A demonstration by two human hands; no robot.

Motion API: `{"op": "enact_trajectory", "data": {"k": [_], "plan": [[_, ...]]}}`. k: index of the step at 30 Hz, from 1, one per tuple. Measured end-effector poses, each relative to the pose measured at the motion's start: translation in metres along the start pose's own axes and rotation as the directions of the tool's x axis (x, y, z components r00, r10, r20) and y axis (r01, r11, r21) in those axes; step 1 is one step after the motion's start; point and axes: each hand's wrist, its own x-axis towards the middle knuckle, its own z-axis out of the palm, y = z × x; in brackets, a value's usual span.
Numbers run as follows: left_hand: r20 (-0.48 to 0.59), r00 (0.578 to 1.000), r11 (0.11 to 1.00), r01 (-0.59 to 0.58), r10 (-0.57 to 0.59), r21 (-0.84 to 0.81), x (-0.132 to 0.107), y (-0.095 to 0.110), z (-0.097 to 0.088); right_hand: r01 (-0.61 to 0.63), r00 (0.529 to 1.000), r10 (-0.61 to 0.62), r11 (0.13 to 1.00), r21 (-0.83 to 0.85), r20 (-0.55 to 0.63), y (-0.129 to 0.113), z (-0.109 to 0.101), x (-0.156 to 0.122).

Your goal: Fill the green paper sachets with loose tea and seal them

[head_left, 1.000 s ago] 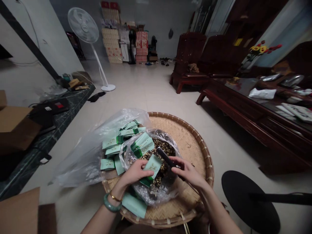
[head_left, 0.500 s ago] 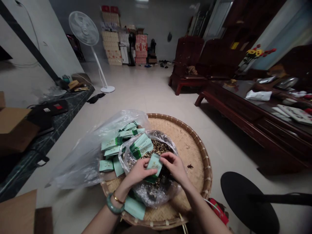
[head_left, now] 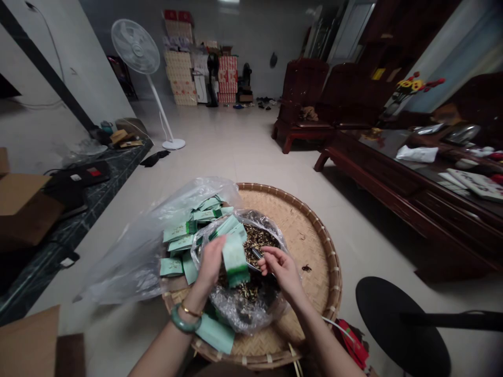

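My left hand (head_left: 212, 262) grips a pale green paper sachet (head_left: 234, 257) by its upper edge, with the darker green end hanging down. Curled fingers of my right hand (head_left: 280, 268) meet the shiny dark handle of a utensil (head_left: 256, 253), whose other end I cannot make out. Both hands are over a clear plastic bag (head_left: 251, 319) of loose brown-and-tan dried bits (head_left: 257, 238). More green sachets (head_left: 231, 226) rest on the bag's left rim, and a pile of sachets (head_left: 178, 230) lies to its left. All this stands on a round woven bamboo tray (head_left: 314, 230).
A large clear plastic sheet (head_left: 129, 262) spreads over the tray's left side. A black round stool or base (head_left: 401, 324) stands at right. The dark wooden table (head_left: 377, 173) is beyond it. A white fan (head_left: 137, 47) stands far left; cardboard boxes (head_left: 23, 199) sit nearer.
My right hand has let go of the sachet and now touches the utensil's handle. My left hand has moved left and up, and the sachet hangs from it.
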Motion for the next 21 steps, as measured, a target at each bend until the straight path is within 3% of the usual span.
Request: {"op": "enact_trajectory", "data": {"k": [1,3,5,6,8,10,12,13,15,17,21], "plan": [[-0.132,0.990,0.994,-0.068,0.057,-0.080,0.011,0.003,-0.008,-0.001,1.000,0.001,0.999,0.049,-0.010,0.001,-0.001,0.000],[-0.288,0.951,0.983,-0.147,0.110,-0.109,0.030,0.009,-0.023,-0.005,1.000,0.008,0.994,0.111,-0.030,0.003,-0.004,-0.001],[-0.434,0.877,0.976,-0.214,0.206,0.033,0.040,0.012,-0.032,-0.013,0.999,0.020,0.990,0.139,-0.048,0.005,-0.005,-0.003],[-0.452,0.844,0.957,-0.240,0.288,0.161,0.041,0.012,-0.033,-0.018,0.998,0.027,0.990,0.142,-0.059,0.007,-0.005,-0.004],[-0.368,0.797,0.836,-0.287,0.479,0.467,0.035,0.008,-0.029,-0.027,0.996,0.037,0.993,0.116,-0.086,0.010,-0.005,-0.005],[-0.047,0.820,0.599,-0.375,0.570,0.708,0.024,0.004,-0.019,-0.033,0.990,0.041,0.998,0.062,-0.132,0.012,-0.005,-0.006],[0.276,0.848,0.344,-0.451,0.451,0.823,0.014,0.000,-0.007,-0.038,0.985,0.040,0.999,0.015,-0.168,0.013,-0.006,-0.007],[0.332,0.859,0.233,-0.440,0.389,0.867,0.011,-0.001,-0.002,-0.040,0.985,0.040,0.999,0.004,-0.170,0.013,-0.007,-0.007],[0.367,0.880,0.050,-0.399,0.303,0.916,0.009,-0.001,0.004,-0.040,0.988,0.039,0.999,-0.002,-0.152,0.013,-0.010,-0.008],[0.362,0.891,-0.065,-0.358,0.275,0.931,0.009,-0.001,0.006,-0.032,0.991,0.031,0.999,-0.001,-0.129,0.015,-0.013,-0.009],[0.344,0.896,-0.111,-0.325,0.281,0.939,0.011,-0.002,0.005,0.006,0.996,-0.011,0.998,-0.061,-0.089,0.023,-0.017,-0.008]]}}
